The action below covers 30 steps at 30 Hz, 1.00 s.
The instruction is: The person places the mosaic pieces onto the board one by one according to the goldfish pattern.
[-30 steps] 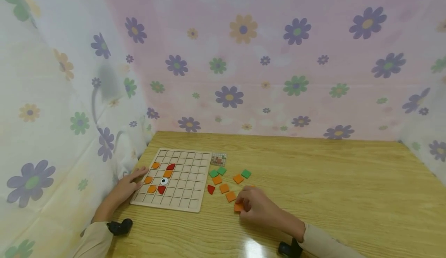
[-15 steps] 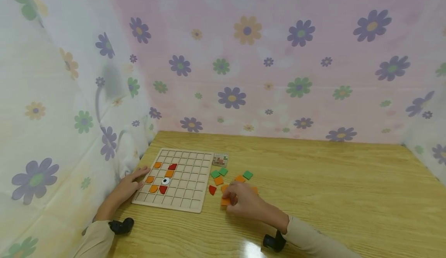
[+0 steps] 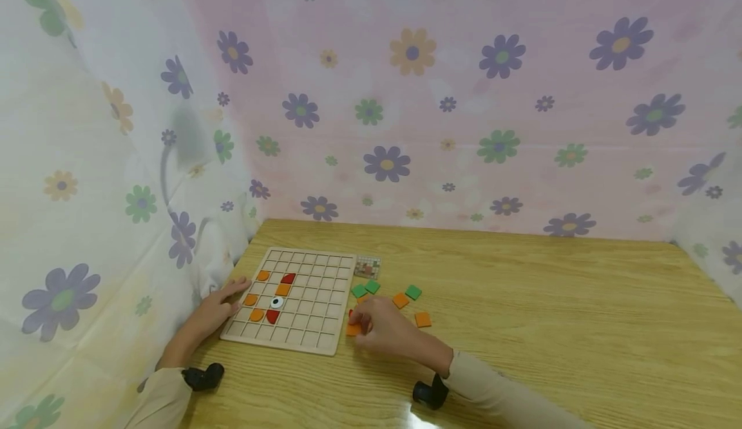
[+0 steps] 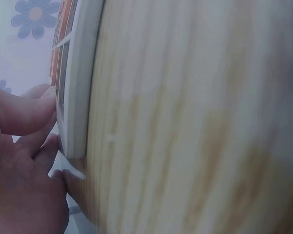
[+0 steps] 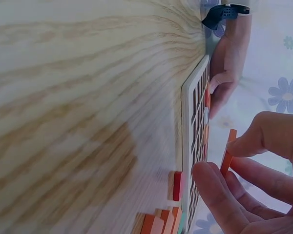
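My right hand [image 3: 385, 329] pinches an orange square tile [image 5: 228, 153] between thumb and fingers, just beyond the right edge of a wooden grid board [image 3: 315, 313]. In the right wrist view the tile stands on edge, raised above the table. My left hand [image 3: 210, 316] rests along the board's left edge, thumb [image 4: 36, 114] on the rim. On the grid lie orange rounded pieces [image 3: 256, 315], two red curved pieces [image 3: 272, 317], an orange square [image 3: 283, 290] and a white round eye piece [image 3: 277, 302]. A red piece [image 5: 177, 185] on the table is mostly hidden by my right hand in the head view.
Beside the board lie green tiles [image 3: 413, 292] and several orange tiles [image 3: 423, 319]. A small printed pattern card [image 3: 368, 267] sits at the board's upper right corner. Flowered cloth [image 3: 382, 94] hangs behind and at the sides of the wooden table [image 3: 522, 300].
My right hand has carried the orange tile left across the loose pieces toward the board, uncovering an orange tile to the right. My left hand has stayed on the board's edge.
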Motion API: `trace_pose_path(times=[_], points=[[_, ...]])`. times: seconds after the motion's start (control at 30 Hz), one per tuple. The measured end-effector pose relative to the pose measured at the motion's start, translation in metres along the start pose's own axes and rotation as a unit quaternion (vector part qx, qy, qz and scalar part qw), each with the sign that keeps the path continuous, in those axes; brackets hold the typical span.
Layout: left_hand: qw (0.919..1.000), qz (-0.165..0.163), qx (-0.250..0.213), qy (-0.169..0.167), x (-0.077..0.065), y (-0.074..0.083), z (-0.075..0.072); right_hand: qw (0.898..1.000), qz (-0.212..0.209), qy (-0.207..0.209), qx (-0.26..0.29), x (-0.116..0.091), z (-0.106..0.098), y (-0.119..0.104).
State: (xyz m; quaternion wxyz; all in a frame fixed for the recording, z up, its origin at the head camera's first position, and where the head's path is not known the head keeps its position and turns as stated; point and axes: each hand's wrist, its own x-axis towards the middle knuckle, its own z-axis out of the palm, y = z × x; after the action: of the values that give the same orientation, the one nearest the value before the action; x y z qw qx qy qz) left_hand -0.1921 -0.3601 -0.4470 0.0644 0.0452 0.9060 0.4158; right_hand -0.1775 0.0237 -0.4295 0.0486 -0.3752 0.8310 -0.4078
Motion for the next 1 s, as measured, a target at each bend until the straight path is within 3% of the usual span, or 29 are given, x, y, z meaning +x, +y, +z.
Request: trace_pose_path(times=[1.0], points=[[0.9999, -0.002, 0.011, 0.000, -0.001, 0.004, 0.001, 0.999, -0.013, 0.016, 0.032, 0.052, 0.039, 0.000]])
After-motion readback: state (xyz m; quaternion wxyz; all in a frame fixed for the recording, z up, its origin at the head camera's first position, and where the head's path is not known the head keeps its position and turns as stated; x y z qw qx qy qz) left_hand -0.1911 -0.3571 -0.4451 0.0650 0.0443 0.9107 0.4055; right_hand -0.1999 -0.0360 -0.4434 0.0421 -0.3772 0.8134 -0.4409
